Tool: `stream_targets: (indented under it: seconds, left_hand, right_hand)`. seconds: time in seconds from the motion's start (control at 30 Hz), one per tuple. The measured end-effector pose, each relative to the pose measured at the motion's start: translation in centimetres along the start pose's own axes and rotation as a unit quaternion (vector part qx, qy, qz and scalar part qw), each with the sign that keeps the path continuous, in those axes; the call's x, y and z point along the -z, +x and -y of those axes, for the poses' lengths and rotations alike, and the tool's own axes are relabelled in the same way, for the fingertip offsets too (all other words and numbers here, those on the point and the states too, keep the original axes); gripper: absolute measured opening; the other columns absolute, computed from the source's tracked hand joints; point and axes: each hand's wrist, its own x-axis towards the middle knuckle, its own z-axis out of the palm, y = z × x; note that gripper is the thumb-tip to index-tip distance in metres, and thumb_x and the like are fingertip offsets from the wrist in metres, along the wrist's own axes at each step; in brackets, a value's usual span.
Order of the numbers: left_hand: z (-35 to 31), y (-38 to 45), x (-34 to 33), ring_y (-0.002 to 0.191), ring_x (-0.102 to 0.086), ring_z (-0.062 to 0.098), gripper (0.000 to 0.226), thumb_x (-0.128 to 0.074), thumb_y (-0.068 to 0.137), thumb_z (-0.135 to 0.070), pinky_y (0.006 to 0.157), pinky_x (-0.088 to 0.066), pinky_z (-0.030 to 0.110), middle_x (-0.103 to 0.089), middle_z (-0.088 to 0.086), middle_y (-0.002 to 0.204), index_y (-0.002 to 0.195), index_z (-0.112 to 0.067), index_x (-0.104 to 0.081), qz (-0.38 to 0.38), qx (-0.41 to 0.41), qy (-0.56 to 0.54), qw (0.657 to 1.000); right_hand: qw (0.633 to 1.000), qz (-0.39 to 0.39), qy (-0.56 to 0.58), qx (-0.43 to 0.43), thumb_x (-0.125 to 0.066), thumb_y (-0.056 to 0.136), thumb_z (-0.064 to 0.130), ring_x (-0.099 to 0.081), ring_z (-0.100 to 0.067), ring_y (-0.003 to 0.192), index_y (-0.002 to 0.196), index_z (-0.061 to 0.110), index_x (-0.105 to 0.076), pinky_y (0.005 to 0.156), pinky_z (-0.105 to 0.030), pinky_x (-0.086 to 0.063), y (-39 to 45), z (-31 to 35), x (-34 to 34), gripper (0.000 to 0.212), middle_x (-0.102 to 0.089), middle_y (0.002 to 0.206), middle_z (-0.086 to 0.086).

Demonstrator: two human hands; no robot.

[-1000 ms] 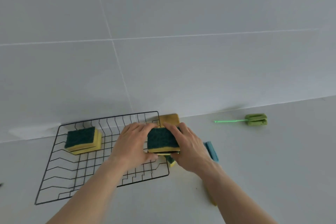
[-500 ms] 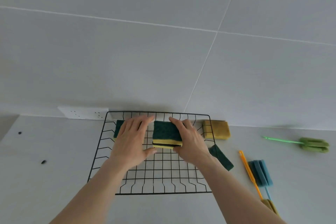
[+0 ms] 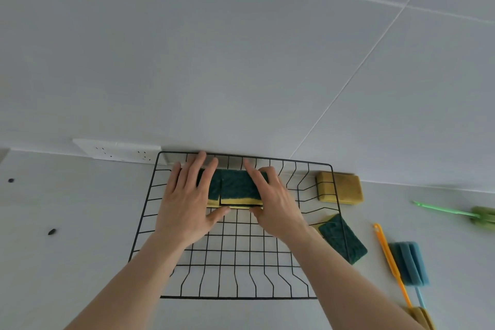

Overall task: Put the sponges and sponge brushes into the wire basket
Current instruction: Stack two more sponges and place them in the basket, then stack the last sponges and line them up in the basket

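Observation:
A black wire basket (image 3: 241, 297) stands on the white counter against the wall. My left hand (image 3: 187, 203) and my right hand (image 3: 278, 206) together grip a stack of green-topped yellow sponges (image 3: 238, 189) at the back of the basket. It sits right beside another green-and-yellow sponge stack (image 3: 214, 190), partly hidden under my left fingers. Outside the basket on the right lie a yellow sponge (image 3: 347, 189), a green-topped sponge (image 3: 345, 240), a blue sponge brush (image 3: 409, 262), an orange-handled brush (image 3: 389, 257) and a green brush (image 3: 482, 217).
A white socket strip (image 3: 117, 151) runs along the wall behind the basket's left corner. Two small dark specks (image 3: 52, 232) lie on the counter at the left. The front half of the basket floor holds nothing.
Both hands carried the sponge stack from the basket's right edge leftward and back, down beside the first stack. The view swung right, bringing the brushes into sight.

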Motion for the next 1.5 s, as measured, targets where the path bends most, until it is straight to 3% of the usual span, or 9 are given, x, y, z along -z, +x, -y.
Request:
stream_targets:
  seconds: [0.57,0.67,0.83,0.93,1.13,1.23,1.33,1.4,1.5]
  left_hand:
    - [-0.9,0.5,2.7,0.142,-0.025,0.037,0.113,-0.07,0.063,-0.073,0.118,-0.014,0.055,-0.035,0.013,0.151,0.15,-0.016,-0.028,0.032,-0.002,0.1,0.994]
    - [-2.1,0.2,3.8,0.139,-0.029,0.036,0.111,-0.07,0.064,-0.072,0.117,-0.018,0.055,-0.038,0.012,0.148,0.15,-0.015,-0.029,0.015,-0.017,0.086,0.996]
    - [-7.8,-0.3,4.5,0.125,-0.04,0.03,0.081,-0.067,0.079,-0.055,0.109,-0.033,0.048,-0.048,0.006,0.135,0.144,-0.017,-0.036,-0.026,-0.048,0.005,0.999]
    - [-12.4,-0.4,4.0,0.125,-0.042,0.022,0.061,-0.061,0.087,-0.051,0.11,-0.034,0.043,-0.054,-0.001,0.13,0.138,-0.023,-0.043,-0.012,-0.088,-0.04,0.995]
    - [-22.4,-0.9,2.2,0.128,-0.035,0.015,0.042,-0.049,0.092,-0.053,0.115,-0.025,0.039,-0.053,-0.011,0.127,0.127,-0.03,-0.056,0.026,-0.181,-0.059,0.981]
    - [-25.6,-1.5,0.8,0.134,-0.028,0.02,0.047,-0.044,0.093,-0.055,0.118,-0.016,0.042,-0.054,-0.008,0.133,0.126,-0.025,-0.06,0.055,-0.196,0.0,0.979]
    - [-27.6,-2.0,-0.8,0.144,-0.016,0.031,0.054,-0.044,0.093,-0.055,0.12,0.0,0.049,-0.047,0.004,0.145,0.126,-0.016,-0.061,0.094,-0.19,0.092,0.973]
    - [-28.4,-2.4,-1.6,0.148,-0.004,0.035,0.053,-0.047,0.092,-0.053,0.118,0.009,0.054,-0.039,0.01,0.152,0.127,-0.014,-0.057,0.111,-0.182,0.13,0.968]
    - [-29.4,-2.8,-1.9,0.149,0.009,0.037,0.049,-0.047,0.093,-0.053,0.115,0.014,0.059,-0.031,0.018,0.156,0.13,-0.021,-0.05,0.118,-0.168,0.154,0.967]
  right_hand:
    - [0.998,-0.006,-0.067,-0.011,-0.089,0.07,0.031,-0.054,-0.029,0.113,0.153,0.04,-0.002,0.081,-0.042,-0.058,-1.6,1.0,2.7,0.121,-0.021,0.153,-0.007]
    - [0.998,-0.047,-0.035,-0.013,-0.084,0.076,0.036,-0.058,-0.023,0.104,0.152,0.036,-0.015,0.073,-0.037,-0.057,-3.5,0.6,4.4,0.102,-0.035,0.145,-0.002]
    - [0.977,-0.202,0.029,-0.061,-0.067,0.09,0.031,-0.062,-0.016,0.091,0.122,0.027,-0.058,0.057,-0.035,-0.052,-8.0,-3.2,6.8,0.034,-0.06,0.108,0.009]
    - [0.964,-0.233,0.047,-0.123,-0.066,0.09,0.026,-0.064,-0.017,0.082,0.111,0.027,-0.062,0.059,-0.035,-0.052,-10.6,-6.6,8.0,0.022,-0.064,0.102,0.01]
    - [0.966,-0.155,0.03,-0.203,-0.065,0.092,0.021,-0.063,-0.024,0.099,0.123,0.026,-0.06,0.076,-0.037,-0.053,-13.8,-13.8,9.1,0.031,-0.06,0.117,0.002]
    - [0.985,-0.038,0.004,-0.17,-0.057,0.097,0.021,-0.037,-0.026,0.134,0.146,0.027,-0.039,0.088,-0.04,-0.05,-13.0,-16.0,9.8,0.053,-0.03,0.156,0.001]
    - [0.993,0.062,-0.019,-0.097,-0.05,0.1,0.019,-0.008,-0.021,0.15,0.157,0.03,-0.018,0.104,-0.046,-0.044,-11.1,-17.6,10.1,0.066,-0.003,0.167,0.008]
    - [0.992,0.091,-0.037,-0.075,-0.047,0.102,0.021,-0.005,-0.023,0.152,0.158,0.028,-0.016,0.112,-0.046,-0.036,-10.2,-18.1,9.9,0.064,-0.012,0.166,0.005]
    - [0.995,0.033,-0.072,-0.065,-0.054,0.097,0.02,-0.032,-0.027,0.138,0.15,0.019,-0.032,0.106,-0.039,-0.037,-10.5,-18.7,9.3,0.057,-0.042,0.146,-0.003]
